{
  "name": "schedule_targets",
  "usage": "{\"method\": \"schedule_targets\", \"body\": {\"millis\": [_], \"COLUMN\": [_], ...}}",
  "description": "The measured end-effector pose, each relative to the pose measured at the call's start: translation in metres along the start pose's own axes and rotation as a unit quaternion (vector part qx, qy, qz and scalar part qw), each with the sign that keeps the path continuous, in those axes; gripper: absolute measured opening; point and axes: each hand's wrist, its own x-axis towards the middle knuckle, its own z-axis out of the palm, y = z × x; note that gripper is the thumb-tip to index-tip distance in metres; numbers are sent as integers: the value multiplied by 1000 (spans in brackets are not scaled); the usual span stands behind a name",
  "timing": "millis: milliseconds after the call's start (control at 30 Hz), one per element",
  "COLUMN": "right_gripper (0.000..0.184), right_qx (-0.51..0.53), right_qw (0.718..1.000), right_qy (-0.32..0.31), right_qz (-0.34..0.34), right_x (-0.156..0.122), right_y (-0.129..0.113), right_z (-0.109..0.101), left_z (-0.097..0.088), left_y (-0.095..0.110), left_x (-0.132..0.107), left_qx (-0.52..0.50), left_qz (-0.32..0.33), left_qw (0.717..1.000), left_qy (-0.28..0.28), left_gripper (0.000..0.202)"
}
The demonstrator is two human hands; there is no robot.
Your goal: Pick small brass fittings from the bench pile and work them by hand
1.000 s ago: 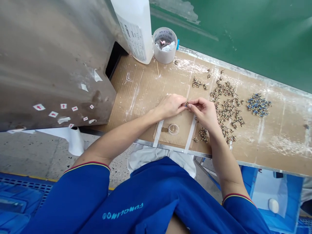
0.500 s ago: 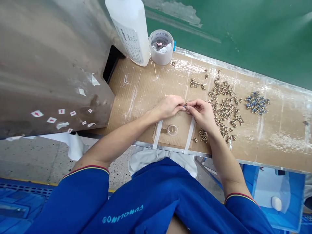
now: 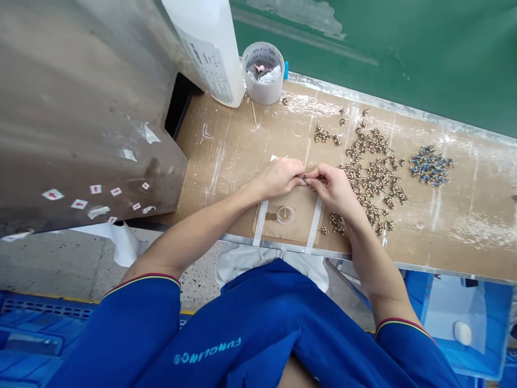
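My left hand (image 3: 281, 177) and my right hand (image 3: 334, 187) meet over a cardboard-covered bench (image 3: 242, 151), fingertips pinched together on one small metal part (image 3: 306, 178). Just right of my right hand lies a scattered heap of small brass-coloured parts (image 3: 374, 172). A smaller cluster of the same parts (image 3: 336, 222) sits under my right wrist. Further right is a pile of blue parts (image 3: 430, 164). Below my hands a small clear round dish (image 3: 285, 214) rests on a cardboard patch held down by white tape strips.
A large white plastic bottle (image 3: 210, 48) and a tape roll (image 3: 263, 73) holding scraps stand at the back of the bench. A metal machine housing (image 3: 81, 108) with arrow stickers fills the left. A green wall (image 3: 404, 54) runs behind. Blue crates (image 3: 32, 345) sit on the floor.
Both hands stay pinched together on the small part. The view has shifted slightly, so the bench objects sit a little lower and to the left.
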Motion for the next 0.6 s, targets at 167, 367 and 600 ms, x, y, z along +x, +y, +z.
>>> {"method": "schedule_targets", "body": {"millis": [167, 367, 600], "right_gripper": [9, 6, 19], "right_qx": [-29, 149, 211], "right_qw": [999, 986, 967], "right_qy": [31, 67, 125], "right_qz": [-26, 46, 62], "right_x": [-1, 1, 2], "right_y": [-1, 5, 5], "right_z": [2, 8, 15], "left_z": [1, -6, -9], "left_y": [0, 0, 0], "left_x": [-2, -3, -2], "left_qx": [-8, -51, -63], "left_qz": [-7, -11, -8], "left_qw": [1000, 997, 995], "left_qy": [23, 62, 78], "left_gripper": [24, 17, 19]}}
